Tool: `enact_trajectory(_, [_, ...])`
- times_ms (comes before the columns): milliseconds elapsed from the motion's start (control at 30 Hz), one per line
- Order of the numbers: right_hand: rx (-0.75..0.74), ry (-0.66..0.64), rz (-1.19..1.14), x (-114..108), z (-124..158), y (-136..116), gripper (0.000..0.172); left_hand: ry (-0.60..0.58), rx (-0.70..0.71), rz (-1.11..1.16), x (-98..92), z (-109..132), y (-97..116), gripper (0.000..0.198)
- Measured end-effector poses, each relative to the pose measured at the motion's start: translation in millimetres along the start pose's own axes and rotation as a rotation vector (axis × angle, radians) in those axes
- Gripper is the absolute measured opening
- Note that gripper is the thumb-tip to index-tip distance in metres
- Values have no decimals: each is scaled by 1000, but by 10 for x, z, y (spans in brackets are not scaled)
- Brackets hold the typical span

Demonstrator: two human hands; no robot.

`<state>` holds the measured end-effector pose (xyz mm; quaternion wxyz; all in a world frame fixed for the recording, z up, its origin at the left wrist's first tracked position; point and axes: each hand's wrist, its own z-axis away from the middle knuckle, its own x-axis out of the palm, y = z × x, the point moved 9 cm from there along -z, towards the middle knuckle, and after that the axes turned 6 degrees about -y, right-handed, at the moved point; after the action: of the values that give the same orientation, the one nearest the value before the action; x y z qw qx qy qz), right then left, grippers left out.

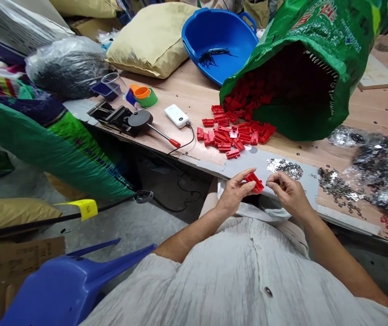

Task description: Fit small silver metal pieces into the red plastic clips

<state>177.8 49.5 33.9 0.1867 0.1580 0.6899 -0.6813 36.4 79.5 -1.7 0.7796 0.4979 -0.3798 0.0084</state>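
Between the thumb and fingers of my left hand (235, 194) is a red plastic housing (255, 183), its hollow side showing, held over the table's front edge. My right hand (287, 192) is beside it, thumb and fingertips pinched together. Whatever the pinch holds is too small to make out. Just beyond my hands lies a heap of small shiny metal plates (285, 168). Farther back, a pile of similar red housings (228, 135) spills from the mouth of a green woven sack (302, 131).
Darker metal pieces (338, 188) and plastic bags of metal parts (387, 167) lie at right. A hand press (122, 118) with a red-tipped lever and a white power bank (177, 116) stand left. Behind is a blue basin (194, 34). A blue plastic chair (58, 285) is lower left.
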Motion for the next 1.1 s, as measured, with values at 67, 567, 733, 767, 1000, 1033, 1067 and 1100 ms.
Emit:
enact_trajectory(67, [-45, -1, 26, 36, 1, -61, 14, -10, 14, -27, 14, -3, 11, 55])
enact_trajectory(567, [-323, -25, 60, 80, 62, -338, 5, -16, -7, -7, 55, -42, 51, 50])
enact_trajectory(733, [-323, -100, 28, 129, 76, -282, 8, -28, 6, -21, 63, -36, 78, 49])
enact_trajectory(767, [-298, -108, 29, 138, 77, -251, 10, -33, 10, -28, 67, -36, 82, 48])
enact_trajectory(1000, [-118, -38, -53, 68, 107, -42, 23, -97, 78, -97, 72, -72, 88, 46])
enact_trajectory(1033, [-104, -24, -50, 44, 112, -15, 23, -101, 88, -114, 59, -84, 82, 45])
enact_trajectory(1067, [-94, -17, -40, 23, 118, 11, 24, -105, 100, -130, 44, -96, 77, 44])
enact_trajectory(1100, [-87, -18, -28, 11, 123, 36, 24, -108, 115, -145, 28, -108, 75, 43])
